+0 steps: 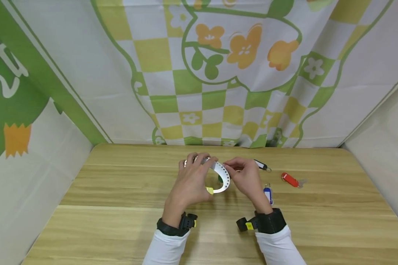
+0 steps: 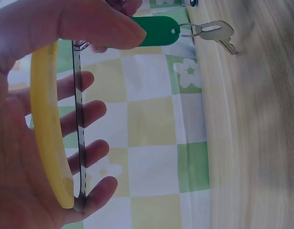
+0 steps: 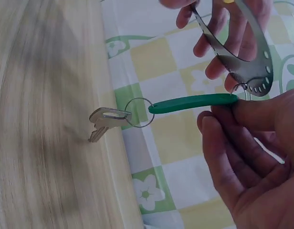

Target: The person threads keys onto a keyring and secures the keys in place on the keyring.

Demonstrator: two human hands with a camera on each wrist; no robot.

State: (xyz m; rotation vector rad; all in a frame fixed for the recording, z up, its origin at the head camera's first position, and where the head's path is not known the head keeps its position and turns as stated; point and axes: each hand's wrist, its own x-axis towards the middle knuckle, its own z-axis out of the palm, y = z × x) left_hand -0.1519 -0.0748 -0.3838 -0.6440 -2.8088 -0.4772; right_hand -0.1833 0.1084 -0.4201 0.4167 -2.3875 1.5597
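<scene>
My left hand (image 1: 194, 180) grips a curved metal key holder (image 1: 223, 173), a plate with a row of holes along its rim. Its yellow handle (image 2: 47, 119) lies by the palm, and the fingers reach past the plate. To its right, my right hand (image 1: 247, 176) pinches one end of a green key tag (image 3: 192, 102) between thumb and fingers. From the tag's other end a silver key (image 3: 106, 117) hangs on a split ring (image 3: 139, 112). A small wire hook (image 3: 240, 88) at the pinched end meets the holed rim; whether it passes through a hole, I cannot tell.
Right of my hands on the wooden table (image 1: 119, 221) lie a black key tag (image 1: 260, 164), a red one (image 1: 289, 179) with a key, and a blue one (image 1: 268, 194) beside the right wrist. A patterned curtain (image 1: 212, 99) hangs along the table's back edge.
</scene>
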